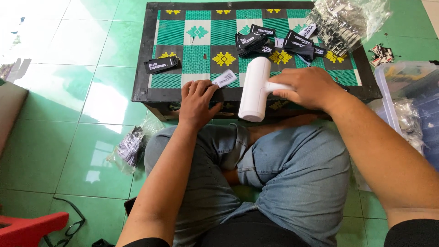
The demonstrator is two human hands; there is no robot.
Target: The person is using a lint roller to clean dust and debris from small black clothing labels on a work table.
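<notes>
Lap: the person sits cross-legged in blue jeans (283, 183) at the bottom centre of the frame, on a green tiled floor (68, 91).
Left hand: the left hand (197, 101) rests on the near edge of the low table (141, 68), fingers pinched on a white woven label (224, 78) at centre frame.
Right hand: the right hand (307, 87) is curled tight around the handle of a white handheld device (254, 88), whose rounded barrel lies across the table's near edge, just right of the label.
Table top: a green, black and yellow patterned mat (196, 32) covers it; a small stack of black labels (162, 64) lies at left, and a loose heap of black labels (274, 43) sits in the upper centre.
Clear bag, upper right: a plastic bag (347, 20) filled with small packets, on the far right corner of the table.
Clear bag, lower left: a bag of labels (130, 147) on the floor beside the knee.
Plastic tub, right edge: a clear storage box (402, 77) holding more bagged pieces; contents are hard to tell.
Floor, bottom left: black eyeglasses (68, 226) beside a red plastic object (27, 228).
</notes>
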